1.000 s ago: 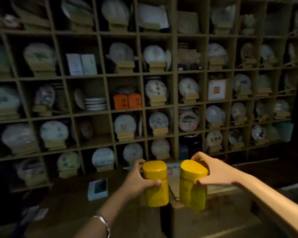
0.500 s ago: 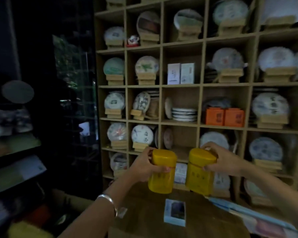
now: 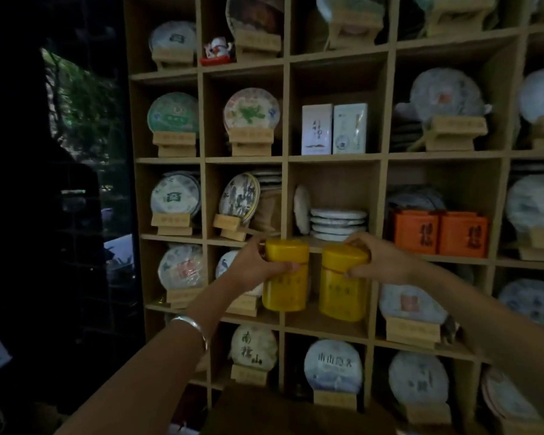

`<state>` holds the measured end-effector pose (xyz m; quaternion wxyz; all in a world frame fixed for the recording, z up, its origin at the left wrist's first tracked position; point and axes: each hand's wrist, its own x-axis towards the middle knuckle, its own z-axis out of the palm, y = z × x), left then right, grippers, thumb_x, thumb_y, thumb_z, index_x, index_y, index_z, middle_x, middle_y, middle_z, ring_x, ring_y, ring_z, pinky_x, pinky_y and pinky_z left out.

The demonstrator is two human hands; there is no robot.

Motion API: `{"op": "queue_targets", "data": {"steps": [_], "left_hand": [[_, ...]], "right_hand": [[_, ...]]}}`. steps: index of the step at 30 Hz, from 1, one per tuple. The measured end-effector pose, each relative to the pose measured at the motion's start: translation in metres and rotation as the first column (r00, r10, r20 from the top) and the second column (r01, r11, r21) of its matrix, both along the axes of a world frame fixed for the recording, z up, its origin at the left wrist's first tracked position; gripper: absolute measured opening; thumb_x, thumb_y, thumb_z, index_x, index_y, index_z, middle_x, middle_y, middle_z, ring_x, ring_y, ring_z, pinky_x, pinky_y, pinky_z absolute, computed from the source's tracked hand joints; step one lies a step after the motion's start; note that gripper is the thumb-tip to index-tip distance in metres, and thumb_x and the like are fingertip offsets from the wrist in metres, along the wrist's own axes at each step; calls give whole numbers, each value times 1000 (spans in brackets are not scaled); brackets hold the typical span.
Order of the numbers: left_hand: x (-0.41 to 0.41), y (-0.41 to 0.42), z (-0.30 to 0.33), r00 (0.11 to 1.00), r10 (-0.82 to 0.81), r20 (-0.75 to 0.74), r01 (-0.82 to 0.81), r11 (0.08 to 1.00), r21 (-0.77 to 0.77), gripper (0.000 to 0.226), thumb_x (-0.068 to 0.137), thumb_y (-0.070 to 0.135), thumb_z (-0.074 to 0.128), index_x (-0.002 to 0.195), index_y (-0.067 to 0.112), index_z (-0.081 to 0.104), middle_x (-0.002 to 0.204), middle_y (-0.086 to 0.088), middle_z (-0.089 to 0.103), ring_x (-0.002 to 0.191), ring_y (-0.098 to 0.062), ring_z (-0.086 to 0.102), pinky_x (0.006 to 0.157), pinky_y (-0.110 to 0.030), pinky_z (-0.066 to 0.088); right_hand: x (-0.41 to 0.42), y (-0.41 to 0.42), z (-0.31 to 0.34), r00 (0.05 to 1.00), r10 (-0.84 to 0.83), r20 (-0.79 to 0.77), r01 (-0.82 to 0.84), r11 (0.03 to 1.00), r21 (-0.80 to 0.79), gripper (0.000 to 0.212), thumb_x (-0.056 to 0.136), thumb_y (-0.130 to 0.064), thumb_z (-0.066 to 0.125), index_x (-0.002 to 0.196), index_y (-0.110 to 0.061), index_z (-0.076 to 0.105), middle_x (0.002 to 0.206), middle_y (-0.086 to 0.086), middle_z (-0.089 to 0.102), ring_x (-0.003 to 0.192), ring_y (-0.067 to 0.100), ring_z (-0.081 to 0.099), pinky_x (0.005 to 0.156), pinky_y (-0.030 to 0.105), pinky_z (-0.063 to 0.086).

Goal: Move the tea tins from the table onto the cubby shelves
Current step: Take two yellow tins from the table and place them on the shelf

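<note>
Two yellow tins fill the middle of the head view, held up side by side in front of a wooden cubby shelf (image 3: 383, 158) that covers everything from twelve to three o'clock. Round paper-wrapped tea cakes on small wooden stands sit in most compartments. At about one o'clock from the tins stand two orange boxes (image 3: 440, 232) in one cubby; straight above, at twelve, a stack of flat tea cakes (image 3: 338, 224) lies with one more cake leaning upright on its left. Higher still, two pale cartons (image 3: 333, 129) stand together. A small red-and-white cat figurine (image 3: 218, 51) sits near eleven o'clock. Darkness and a patch of green foliage take up the nine o'clock side.

Behind the tins lies a cubby that looks largely unfilled; whether either tin rests on its floor cannot be told.

The left tin (image 3: 285, 276) is upright, with a domed lid and faint lettering on its front. The left hand (image 3: 258, 265) grips it near the top, fingers wrapped round the back and thumb across the front; a silver bangle (image 3: 193, 331) circles that wrist. The right tin (image 3: 343, 282) tilts slightly, just beside the first with a narrow gap. The right hand (image 3: 374, 259) holds it at the lid, fingers curled over the top edge and thumb pressed on the side.
</note>
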<state>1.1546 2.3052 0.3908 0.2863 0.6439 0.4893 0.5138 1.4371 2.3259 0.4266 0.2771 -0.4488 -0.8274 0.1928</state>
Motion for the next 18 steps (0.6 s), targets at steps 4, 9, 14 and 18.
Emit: {"op": "queue_targets", "data": {"steps": [4,9,14,18], "left_hand": [[-4,68,21,997,-70,-18,70,997,14,87,58,42,89,127,27,38,119,6,56,98,-10,59,78,-32,56],[2,150,47,988,-146,-49,149,987,67,100,70,32,85,145,19,21,126,0,45,106,-17,55,85,-33,53],[14,214,71,952,-227,-207,250,964,89,97,75,30,81,148,18,19,135,-7,44,115,-23,51,91,-37,49],[30,245,79,924,-240,-297,281,954,106,101,76,30,81,149,16,13,140,-11,44,122,-27,49,97,-39,47]], "right_hand": [[-12,47,21,997,-82,13,81,994,68,66,69,-38,81,123,-32,43,112,-6,54,93,9,59,67,23,52],[-21,104,52,976,-217,36,209,966,154,71,70,-37,80,129,-26,43,115,-1,55,96,12,57,72,25,51],[-22,155,71,927,-346,141,315,927,204,77,73,-39,77,135,-23,35,124,4,48,101,16,51,71,24,47],[-16,187,75,891,-418,178,385,903,191,81,73,-40,77,138,-20,32,132,7,45,104,17,47,78,29,45]]}}
